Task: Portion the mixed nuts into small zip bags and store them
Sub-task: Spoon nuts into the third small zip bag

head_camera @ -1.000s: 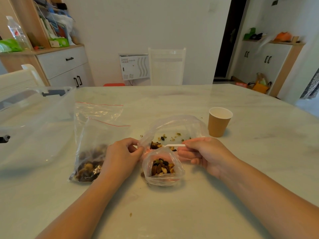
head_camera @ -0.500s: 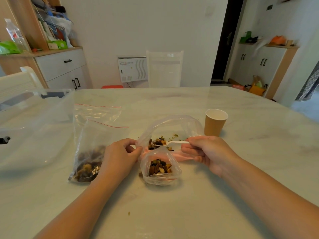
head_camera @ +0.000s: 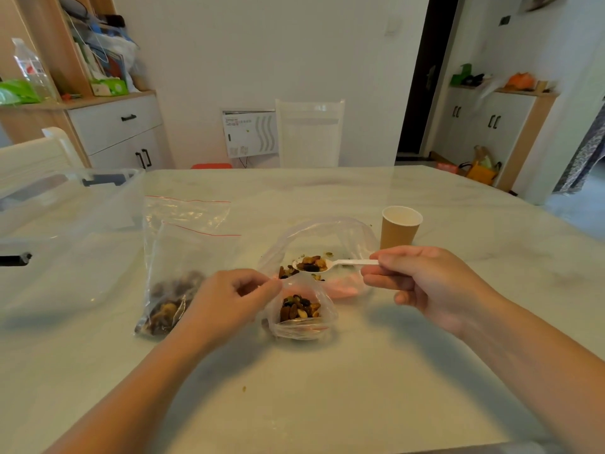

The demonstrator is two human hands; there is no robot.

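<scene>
Right hand (head_camera: 422, 283) pinching loaded white spoon (head_camera: 327, 264); left hand (head_camera: 229, 299) pinching small zip bag (head_camera: 299, 317) rim; no legible writing.

Taking the small zip bag (head_camera: 299, 314) as landmark: bare table (head_camera: 327, 404) lies open on its near side and far out to its right. To its left a filled zip bag (head_camera: 173, 283) blocks, beyond that a clear storage box (head_camera: 62, 231). Behind it the large open bag (head_camera: 324, 247) crowds in, a paper cup (head_camera: 400, 228) standing behind-right

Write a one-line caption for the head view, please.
Right hand carries a spoon of mixed nuts above the small zip bag pinched open by the left hand.
</scene>
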